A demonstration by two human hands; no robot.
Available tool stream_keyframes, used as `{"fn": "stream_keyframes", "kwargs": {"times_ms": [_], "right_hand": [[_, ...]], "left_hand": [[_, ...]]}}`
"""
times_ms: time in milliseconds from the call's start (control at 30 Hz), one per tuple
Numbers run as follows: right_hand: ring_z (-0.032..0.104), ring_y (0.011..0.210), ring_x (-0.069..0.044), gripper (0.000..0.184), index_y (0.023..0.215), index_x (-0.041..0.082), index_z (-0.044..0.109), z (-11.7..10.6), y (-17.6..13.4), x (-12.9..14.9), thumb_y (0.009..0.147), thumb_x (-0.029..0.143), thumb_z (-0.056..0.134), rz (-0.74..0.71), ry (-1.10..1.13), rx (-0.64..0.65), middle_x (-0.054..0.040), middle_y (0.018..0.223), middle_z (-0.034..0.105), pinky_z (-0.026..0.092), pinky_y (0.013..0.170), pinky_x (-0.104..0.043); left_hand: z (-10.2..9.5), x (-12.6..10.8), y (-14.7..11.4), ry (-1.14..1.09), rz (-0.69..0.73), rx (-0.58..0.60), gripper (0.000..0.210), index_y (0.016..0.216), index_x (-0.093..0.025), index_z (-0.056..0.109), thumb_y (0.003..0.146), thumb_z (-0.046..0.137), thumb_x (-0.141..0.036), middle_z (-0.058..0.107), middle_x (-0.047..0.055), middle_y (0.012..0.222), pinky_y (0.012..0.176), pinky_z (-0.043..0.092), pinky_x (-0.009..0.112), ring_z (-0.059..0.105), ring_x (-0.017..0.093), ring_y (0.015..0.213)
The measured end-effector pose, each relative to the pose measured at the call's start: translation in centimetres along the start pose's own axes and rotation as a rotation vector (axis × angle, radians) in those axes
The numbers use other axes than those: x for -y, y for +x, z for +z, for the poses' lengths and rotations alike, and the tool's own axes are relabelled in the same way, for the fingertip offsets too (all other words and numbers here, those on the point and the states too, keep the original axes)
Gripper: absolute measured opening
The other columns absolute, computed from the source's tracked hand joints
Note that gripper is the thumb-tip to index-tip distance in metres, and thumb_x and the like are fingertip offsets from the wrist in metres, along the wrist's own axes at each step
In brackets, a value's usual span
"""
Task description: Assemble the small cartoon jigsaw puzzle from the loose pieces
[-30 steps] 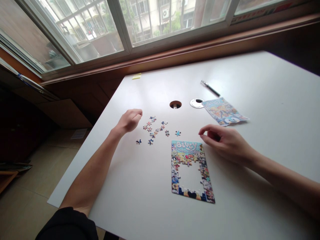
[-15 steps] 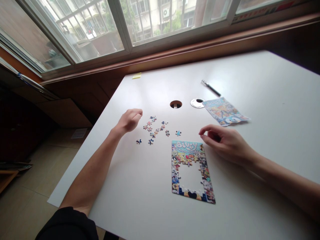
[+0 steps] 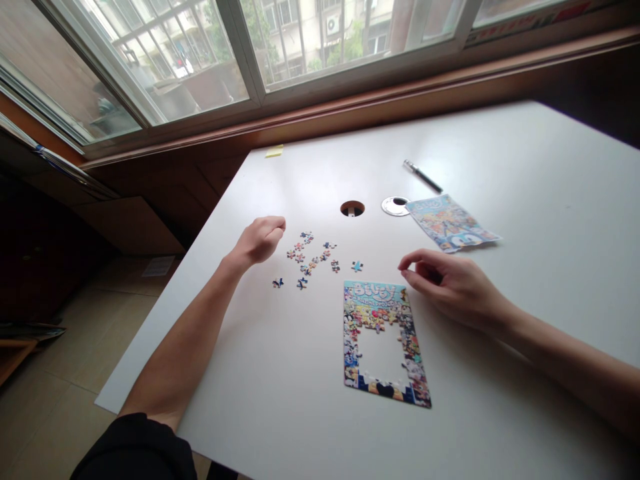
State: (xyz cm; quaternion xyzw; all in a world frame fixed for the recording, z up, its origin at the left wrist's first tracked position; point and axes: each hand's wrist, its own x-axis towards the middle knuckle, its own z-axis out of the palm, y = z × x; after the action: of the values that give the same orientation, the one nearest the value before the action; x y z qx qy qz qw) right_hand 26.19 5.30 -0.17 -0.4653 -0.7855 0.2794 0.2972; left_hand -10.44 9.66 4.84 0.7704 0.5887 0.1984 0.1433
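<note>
My left hand (image 3: 263, 239) rests on the white table as a loose fist, just left of a scatter of loose jigsaw pieces (image 3: 311, 266). Nothing shows in its fingers. One light blue jigsaw piece (image 3: 357, 266) lies apart, toward my right hand. A partly assembled jigsaw puzzle (image 3: 416, 357) has its frame joined round a bare white middle, with uneven piece edges along the opening. Beside its upper right corner is my right hand (image 3: 447, 283), fingers curled and thumb tip close to the index fingertip, with no piece visible between them.
A crumpled picture sheet (image 3: 450, 223) lies beyond my right hand. Behind it are a black pen (image 3: 423, 177) and a round metal cover (image 3: 395, 206). A cable hole (image 3: 352, 209) opens in the tabletop. A yellow sticky note (image 3: 275, 151) is at the far edge, below the window.
</note>
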Motion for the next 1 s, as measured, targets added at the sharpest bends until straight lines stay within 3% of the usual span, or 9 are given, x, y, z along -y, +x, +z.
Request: {"fn": "stream_keyframes", "kwargs": {"times_ms": [1000], "right_hand": [[0.039,0.053,-0.011,0.016,0.090,0.022,0.065,-0.01,0.06,0.11,0.090,0.037,0.059,0.000,0.006,0.004,0.0045,0.058,0.045,0.033,0.052,-0.027]], "left_hand": [[0.05,0.08,-0.04,-0.006,0.020,-0.003,0.012,0.061,-0.019,0.041,0.073,0.040,-0.019,0.043,0.001,0.062,0.059,0.025,0.031,0.038,0.017,0.062]]}}
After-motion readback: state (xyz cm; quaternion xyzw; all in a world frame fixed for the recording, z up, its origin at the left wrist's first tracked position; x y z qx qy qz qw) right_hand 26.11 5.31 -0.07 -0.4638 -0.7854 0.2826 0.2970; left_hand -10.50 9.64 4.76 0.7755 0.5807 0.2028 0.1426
